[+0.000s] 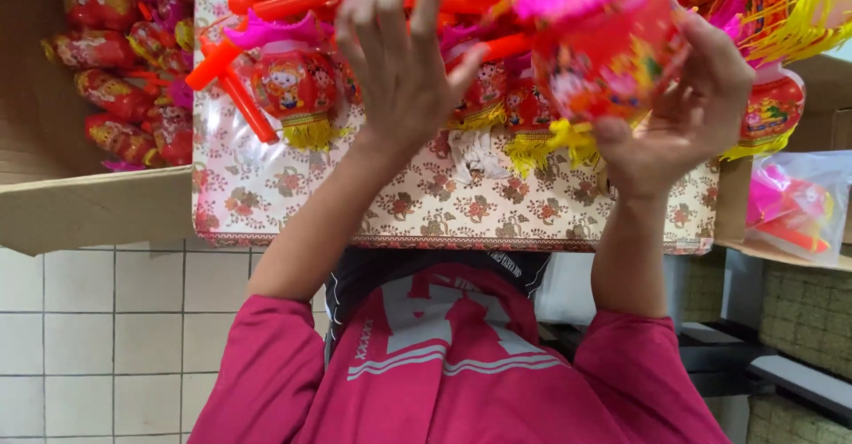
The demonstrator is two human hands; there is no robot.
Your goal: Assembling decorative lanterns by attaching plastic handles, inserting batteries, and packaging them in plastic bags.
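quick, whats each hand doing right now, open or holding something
Left hand: open, fingers spread, holding nothing, above the lanterns on the floral tablecloth.
Right hand: closed around a red toy lantern with a yellow fringe.

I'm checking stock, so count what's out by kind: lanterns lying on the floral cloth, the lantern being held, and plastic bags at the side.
Lying lanterns on the floral cloth: 4 that show clearly
Held lantern in the right hand: 1
Plastic bag: 1
Total: 6
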